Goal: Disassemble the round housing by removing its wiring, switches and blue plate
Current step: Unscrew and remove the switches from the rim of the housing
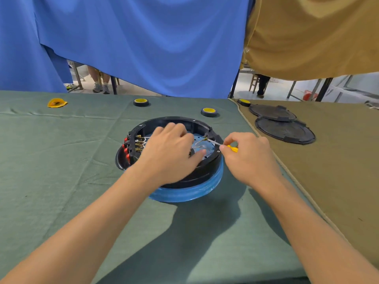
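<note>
The round black housing (202, 173) with a blue band around its base sits mid-table, open side up. Inside lies the blue plate (207, 147) with white wires (200, 141) across it. Red switches (126, 148) with brass terminals line its left wall. My left hand (170, 148) reaches down into the housing, fingers curled on the plate near a wire. My right hand (246, 154) grips a small yellow-handled screwdriver (232, 148); its tip touches a terminal at the right inner rim.
Two rolls of tape (141, 102) (209, 112) lie behind the housing, a third (243, 102) at the cloth seam. A yellow scrap (57, 103) is far left. Two black round covers (285, 130) rest on the tan cloth at right. Curtains hang behind.
</note>
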Motion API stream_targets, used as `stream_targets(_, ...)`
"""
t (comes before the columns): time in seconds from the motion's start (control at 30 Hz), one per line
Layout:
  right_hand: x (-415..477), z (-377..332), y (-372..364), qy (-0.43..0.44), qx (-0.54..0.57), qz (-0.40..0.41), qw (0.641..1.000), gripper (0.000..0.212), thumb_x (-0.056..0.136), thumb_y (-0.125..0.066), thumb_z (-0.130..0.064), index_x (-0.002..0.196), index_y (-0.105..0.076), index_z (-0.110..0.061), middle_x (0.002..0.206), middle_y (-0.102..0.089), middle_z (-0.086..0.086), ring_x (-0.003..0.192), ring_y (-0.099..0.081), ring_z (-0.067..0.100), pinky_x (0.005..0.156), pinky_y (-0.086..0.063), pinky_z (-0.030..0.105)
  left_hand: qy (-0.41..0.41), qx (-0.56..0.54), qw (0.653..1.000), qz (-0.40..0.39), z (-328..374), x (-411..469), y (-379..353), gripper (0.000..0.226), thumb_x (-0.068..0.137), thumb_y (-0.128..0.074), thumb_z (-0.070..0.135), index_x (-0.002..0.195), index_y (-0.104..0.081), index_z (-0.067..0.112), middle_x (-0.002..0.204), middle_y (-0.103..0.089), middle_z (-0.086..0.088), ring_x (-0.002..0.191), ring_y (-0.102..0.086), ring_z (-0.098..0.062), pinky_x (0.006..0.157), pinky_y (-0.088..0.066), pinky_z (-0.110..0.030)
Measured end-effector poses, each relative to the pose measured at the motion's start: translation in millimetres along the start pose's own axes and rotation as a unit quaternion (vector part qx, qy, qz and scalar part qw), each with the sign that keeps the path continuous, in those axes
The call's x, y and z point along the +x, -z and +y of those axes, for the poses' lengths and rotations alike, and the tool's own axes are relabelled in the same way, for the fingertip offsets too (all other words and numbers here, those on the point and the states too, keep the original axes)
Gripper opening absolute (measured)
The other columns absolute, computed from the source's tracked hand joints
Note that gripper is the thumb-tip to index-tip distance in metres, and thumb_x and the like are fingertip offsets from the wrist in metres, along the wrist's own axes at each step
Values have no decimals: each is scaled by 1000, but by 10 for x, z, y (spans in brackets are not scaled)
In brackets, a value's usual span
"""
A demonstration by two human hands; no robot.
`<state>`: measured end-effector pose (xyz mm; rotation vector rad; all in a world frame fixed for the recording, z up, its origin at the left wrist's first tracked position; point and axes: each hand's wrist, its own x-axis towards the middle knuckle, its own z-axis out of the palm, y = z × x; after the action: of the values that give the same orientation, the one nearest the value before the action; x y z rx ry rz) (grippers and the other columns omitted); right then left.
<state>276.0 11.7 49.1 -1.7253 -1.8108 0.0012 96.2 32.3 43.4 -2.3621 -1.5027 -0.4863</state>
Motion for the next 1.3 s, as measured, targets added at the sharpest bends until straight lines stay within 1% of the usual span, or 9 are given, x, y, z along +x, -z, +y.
stream_targets(0.2,59,-107,14,0,-44,-32,999,26,95,-51,-27,86,-72,-14,84,-67,14,75,-46,30,65,-38,31,36,-65,980,-184,-132,289,-83,71,88,-38,72,139,-48,23,140,-54,-2,131,-45,-27,107,-28,-43)
stream_targets(0.3,57,-152,-10,4,-74,-39,996,32,92,-50,-22,62,-48,-13,63,-47,12,63,-40,30,52,-26,30,72,-100,961,-249,-120,327,-129,70,86,-39,73,137,-49,26,141,-53,0,128,-47,-26,102,-32,-41)
stream_targets(0.53,3,-236,-78,37,-111,-18,993,33,89,-50,-17,59,-37,-15,59,-39,6,56,-37,26,45,-18,30,61,-87,952,-287,-136,340,-175,58,94,-37,56,145,-39,28,156,-32,4,146,-20,-20,118,-4,-46)
stream_targets(0.7,-40,-245,-122,55,-128,4,990,18,90,-49,-18,73,-51,-16,64,-42,7,60,-37,30,54,-24,33,61,-88,946,-305,-134,359,-202,57,96,-36,51,149,-32,31,159,-27,5,147,-18,-19,118,1,-50)
stream_targets(0.87,54,-179,-117,29,-74,-28,996,34,88,-50,-14,56,-39,-10,57,-39,10,55,-35,28,46,-20,32,53,-79,945,-313,-145,359,-227,60,96,-28,56,150,-29,30,160,-21,5,148,-15,-18,117,2,-50)
stream_targets(0.93,106,-141,-65,26,-41,-34,998,33,87,-50,-10,57,-40,-1,52,-33,12,54,-29,27,50,-31,35,48,-79,944,-318,-157,360,-240,62,95,-26,60,151,-27,31,161,-20,6,148,-13,-17,117,2,-50)
stream_targets(1.0,146,-103,-12,19,-23,-31,999,29,88,-50,-10,64,-64,2,55,-36,17,56,-27,26,62,-45,36,44,-85,942,-321,-173,361,-251,67,92,-25,65,150,-28,32,161,-21,7,148,-14,-16,117,1,-51)
stream_targets(1.1,157,-88,10,10,-7,-22,1000,26,88,-51,-11,73,-66,5,57,-36,15,58,-28,25,63,-47,36,49,-91,944,-314,-179,363,-259,73,86,-23,70,148,-32,32,159,-26,8,147,-19,-16,116,-1,-51)
stream_targets(1.3,43,-131,-120,16,-38,-14,999,43,92,-49,-16,52,-33,-15,54,-35,8,51,-33,20,44,-17,29,57,-84,948,-301,-157,361,-255,64,94,-27,63,149,-31,30,160,-24,6,147,-17,-17,117,-1,-51)
